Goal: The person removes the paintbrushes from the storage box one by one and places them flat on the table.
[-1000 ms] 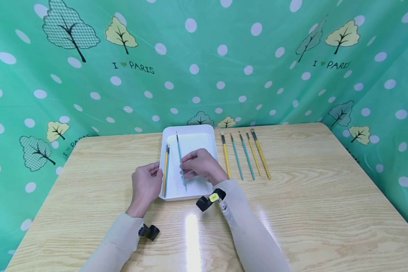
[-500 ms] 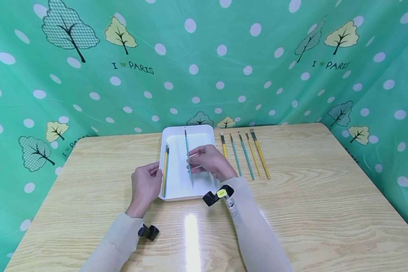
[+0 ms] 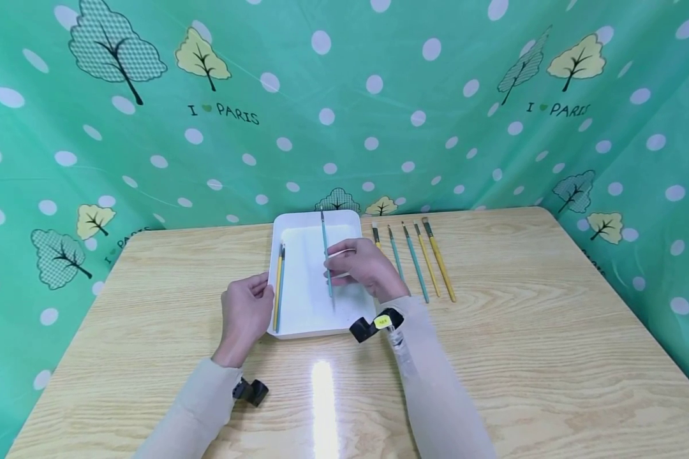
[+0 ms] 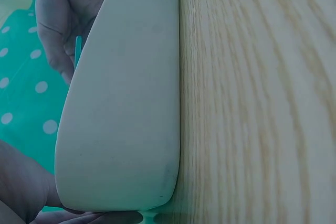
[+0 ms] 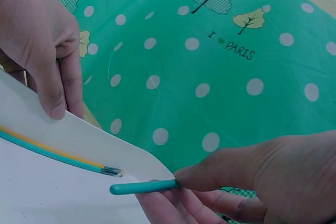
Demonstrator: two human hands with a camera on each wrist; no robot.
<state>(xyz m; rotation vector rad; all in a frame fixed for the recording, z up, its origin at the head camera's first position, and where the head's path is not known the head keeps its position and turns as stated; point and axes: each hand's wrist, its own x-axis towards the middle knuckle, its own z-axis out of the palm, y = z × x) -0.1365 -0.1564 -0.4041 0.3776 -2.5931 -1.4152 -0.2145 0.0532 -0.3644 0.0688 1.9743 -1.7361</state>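
A white tray (image 3: 304, 322) lies on the table in the head view. My left hand (image 3: 247, 312) pinches its left wall, with the thumb (image 5: 52, 103) over the rim in the right wrist view. My right hand (image 3: 364, 264) holds a teal paintbrush (image 3: 325, 239) between thumb and fingers, above the tray, bristles pointing to the far side. The brush's rounded handle end (image 5: 144, 186) sticks out of the grip in the right wrist view. Along the tray's left wall lie a yellow paintbrush (image 3: 277, 293) and a teal paintbrush (image 3: 281, 290), side by side.
Right of the tray, several yellow and teal paintbrushes lie in a row, among them a thick yellow one (image 3: 441, 264) at the right end. My right hand partly hides the nearest yellow brush (image 3: 376, 234). A green dotted curtain (image 3: 344, 95) hangs behind the wooden table (image 3: 522, 331).
My right hand has moved right and slightly away over the tray, carrying the teal paintbrush. The left hand has stayed on the tray's wall.
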